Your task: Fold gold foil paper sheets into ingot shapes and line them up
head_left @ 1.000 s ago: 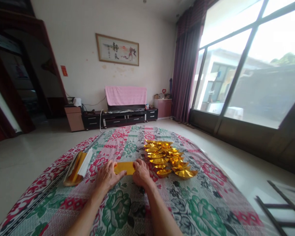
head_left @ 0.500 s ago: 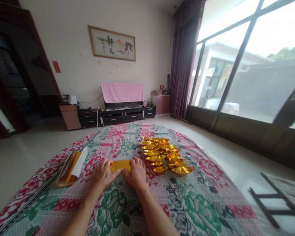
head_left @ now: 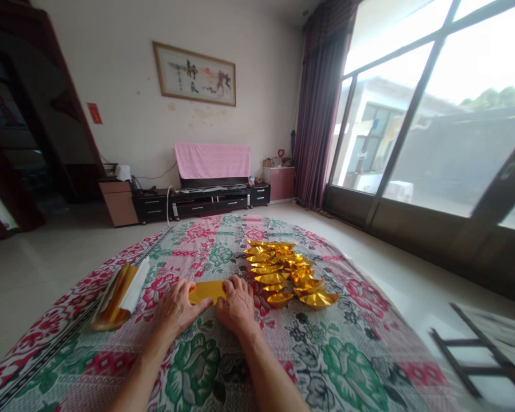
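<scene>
Between our left hand (head_left: 174, 306) and right hand (head_left: 237, 303), a crooked crease or tear could come if we pressed or pulled unevenly, for the gold paper strip (head_left: 206, 290) spans that gap, one end gripped by each. Left of the left hand, we see a curled bundle of sheets (head_left: 119, 300); to the right hand's right and reaching beyond it, folded gold boats (head_left: 268, 278) could be crushed by a careless sideways sweep.

Beyond the grip (head_left: 207, 292): wall (head_left: 120, 74), picture (head_left: 194, 74), cabinet (head_left: 206, 205). To its right, from where I stand: curtain (head_left: 315, 120), bright window (head_left: 450, 143), pale floor (head_left: 395, 257).
</scene>
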A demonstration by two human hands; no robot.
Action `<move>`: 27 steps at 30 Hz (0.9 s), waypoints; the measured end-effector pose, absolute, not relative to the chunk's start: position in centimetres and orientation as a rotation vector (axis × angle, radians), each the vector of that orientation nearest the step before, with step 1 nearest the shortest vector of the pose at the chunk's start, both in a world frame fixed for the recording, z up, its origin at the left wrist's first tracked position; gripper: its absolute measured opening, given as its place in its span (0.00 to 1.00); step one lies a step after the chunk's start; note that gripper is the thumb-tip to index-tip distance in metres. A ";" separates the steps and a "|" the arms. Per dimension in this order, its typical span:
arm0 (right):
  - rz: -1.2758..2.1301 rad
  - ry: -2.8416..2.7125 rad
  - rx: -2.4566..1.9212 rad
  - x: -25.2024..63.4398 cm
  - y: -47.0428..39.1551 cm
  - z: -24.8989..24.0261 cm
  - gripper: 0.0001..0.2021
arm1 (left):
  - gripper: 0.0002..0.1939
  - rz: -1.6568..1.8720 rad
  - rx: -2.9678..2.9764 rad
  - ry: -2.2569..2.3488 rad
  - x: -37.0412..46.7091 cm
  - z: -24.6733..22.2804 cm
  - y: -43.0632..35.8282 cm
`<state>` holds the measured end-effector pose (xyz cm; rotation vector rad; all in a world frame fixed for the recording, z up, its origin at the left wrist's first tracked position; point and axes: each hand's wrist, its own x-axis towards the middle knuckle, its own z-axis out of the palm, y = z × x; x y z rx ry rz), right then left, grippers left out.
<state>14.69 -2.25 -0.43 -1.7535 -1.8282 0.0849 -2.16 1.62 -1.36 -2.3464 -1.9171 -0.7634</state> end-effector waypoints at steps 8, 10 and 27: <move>0.089 -1.815 -1.726 14.8 -2.0 -0.8 0.14 | 0.22 -0.781 -2.498 -1.932 -3.5 -1.2 2.1; 0.085 -1.810 -1.722 14.8 -1.9 -0.9 0.13 | 0.22 -0.781 -2.496 -1.935 -3.8 -1.4 2.2; 0.087 -1.826 -1.725 14.9 -2.0 -0.5 0.13 | 0.23 -0.957 -2.582 -2.003 -6.0 -2.2 3.2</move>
